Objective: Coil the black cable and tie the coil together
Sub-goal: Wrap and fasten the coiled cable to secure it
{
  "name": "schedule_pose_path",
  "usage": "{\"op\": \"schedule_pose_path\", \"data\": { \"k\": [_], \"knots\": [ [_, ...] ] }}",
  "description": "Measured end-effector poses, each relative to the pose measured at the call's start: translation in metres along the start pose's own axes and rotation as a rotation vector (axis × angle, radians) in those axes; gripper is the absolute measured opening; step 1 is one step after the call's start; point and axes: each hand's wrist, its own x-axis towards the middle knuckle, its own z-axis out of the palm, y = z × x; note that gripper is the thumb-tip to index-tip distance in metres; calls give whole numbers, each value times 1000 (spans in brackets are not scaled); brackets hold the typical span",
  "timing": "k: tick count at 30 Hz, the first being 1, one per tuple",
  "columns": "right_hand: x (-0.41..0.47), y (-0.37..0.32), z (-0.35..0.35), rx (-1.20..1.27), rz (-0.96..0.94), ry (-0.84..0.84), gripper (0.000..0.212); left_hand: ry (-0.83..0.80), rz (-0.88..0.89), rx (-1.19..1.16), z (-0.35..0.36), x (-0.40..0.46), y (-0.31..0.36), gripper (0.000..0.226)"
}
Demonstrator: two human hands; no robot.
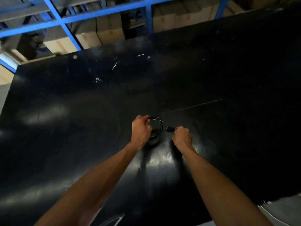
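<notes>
The black cable is gathered into a small coil of several loops above the black table. My left hand is closed around the coil's left side, with loops sticking out past its fingers. My right hand pinches the cable's free end just behind a black plug, which points left toward the coil. The two hands are a short gap apart. Part of the coil is hidden under my left hand.
The table is dark and glossy with white scuffs toward the back. Blue metal racking with cardboard boxes stands behind it. The table's near right edge shows pale floor beyond.
</notes>
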Motion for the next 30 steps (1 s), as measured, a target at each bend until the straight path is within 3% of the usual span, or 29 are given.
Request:
{"op": "schedule_pose_path", "data": {
  "k": [8,12,15,18,21,23,26,30],
  "knots": [
    [-14,-7,-8,354,-4,12,20,29,33,-35,-13,0,-12,23],
    [-20,-14,-13,511,-33,155,37,64,70,-80,-40,1,-15,24],
    [-63,-48,-53,559,-130,224,34,80,96,-117,-67,12,-12,28],
    [-93,-74,-77,573,-254,196,19,112,121,-178,-93,21,-6,31],
    [-115,-100,-90,691,-316,153,37,154,168,-225,-114,30,0,30],
    [-128,-117,-92,747,-314,109,42,175,190,-265,-126,33,5,29],
    [-143,-140,-91,767,-277,92,21,201,247,-305,-141,32,14,28],
    [-149,-161,-94,820,-152,43,18,226,331,-329,-156,26,27,26]
  ]
}}
